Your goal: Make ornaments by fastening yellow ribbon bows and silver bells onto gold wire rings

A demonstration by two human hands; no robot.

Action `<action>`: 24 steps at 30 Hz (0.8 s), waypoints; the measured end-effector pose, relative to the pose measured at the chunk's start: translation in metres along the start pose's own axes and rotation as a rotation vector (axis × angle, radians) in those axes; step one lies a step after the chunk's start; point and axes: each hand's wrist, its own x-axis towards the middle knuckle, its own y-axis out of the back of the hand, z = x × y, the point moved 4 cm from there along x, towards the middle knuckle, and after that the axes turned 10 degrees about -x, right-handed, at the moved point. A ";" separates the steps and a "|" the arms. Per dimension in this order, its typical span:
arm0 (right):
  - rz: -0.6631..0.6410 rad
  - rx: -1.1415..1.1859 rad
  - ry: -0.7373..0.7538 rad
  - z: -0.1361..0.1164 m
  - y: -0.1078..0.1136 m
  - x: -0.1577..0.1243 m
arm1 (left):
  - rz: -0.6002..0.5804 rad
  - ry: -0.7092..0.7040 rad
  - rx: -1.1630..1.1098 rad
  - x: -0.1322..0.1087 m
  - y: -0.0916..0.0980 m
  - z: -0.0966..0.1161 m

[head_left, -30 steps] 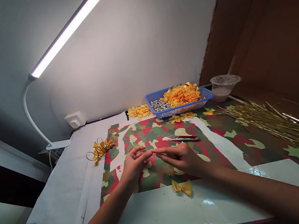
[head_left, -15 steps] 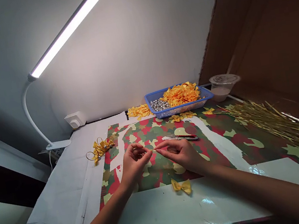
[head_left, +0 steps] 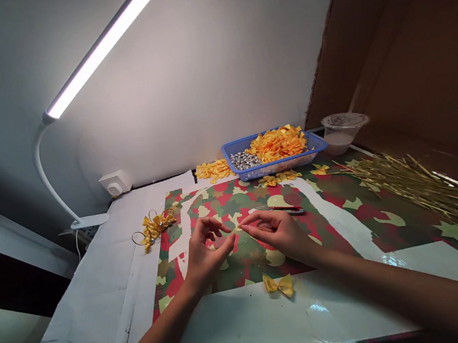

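Over the middle of the patterned sheet (head_left: 253, 261), my two hands face each other with their fingertips nearly meeting. My right hand (head_left: 277, 233) pinches a thin yellowish strand (head_left: 237, 230), mostly hidden by the fingers. My left hand (head_left: 209, 251) is beside the strand's other end, its thumb and curled fingers slightly apart. Just beyond the right hand lies a red and grey utility knife (head_left: 286, 209). A single yellow ribbon bow (head_left: 278, 285) rests on the white strip nearer to me, below the hands.
At the back, a blue basket (head_left: 285, 166) holds yellow bows and silver bells. More bows (head_left: 213, 170) lie beside it. Gold bows on wire loops (head_left: 155, 228) sit at left. Long golden strands (head_left: 425, 188) and a lidded plastic cup (head_left: 339, 132) are at right. A lamp (head_left: 90, 221) stands back left.
The left thumb and fingertips have parted from their pinch at the strand. My right hand keeps its pinch, almost in the same place. The bow and the knife have not moved.
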 end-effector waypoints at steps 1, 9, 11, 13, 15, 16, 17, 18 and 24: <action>0.000 0.006 -0.003 0.000 0.000 0.000 | -0.009 -0.008 0.005 0.000 0.001 0.000; 0.002 0.031 -0.009 -0.001 0.001 -0.001 | -0.064 0.078 -0.049 0.003 0.000 -0.003; 0.002 0.029 -0.005 -0.001 0.000 -0.001 | -0.057 0.105 -0.077 0.004 0.000 -0.004; 0.002 0.027 -0.001 -0.001 0.000 -0.001 | -0.043 0.120 -0.099 0.004 -0.001 -0.004; 0.002 0.025 0.002 -0.002 0.000 -0.001 | -0.032 0.133 -0.115 0.005 -0.001 -0.004; 0.001 0.024 0.003 -0.002 0.001 -0.001 | -0.027 0.140 -0.122 0.005 -0.001 -0.004; 0.000 0.022 0.004 -0.003 0.001 -0.001 | -0.023 0.147 -0.128 0.004 -0.001 -0.004; -0.001 0.020 0.004 -0.003 0.001 -0.001 | -0.020 0.154 -0.134 0.004 0.000 -0.004; 0.004 0.026 0.000 -0.005 0.003 -0.001 | -0.005 0.193 -0.203 0.004 0.001 -0.005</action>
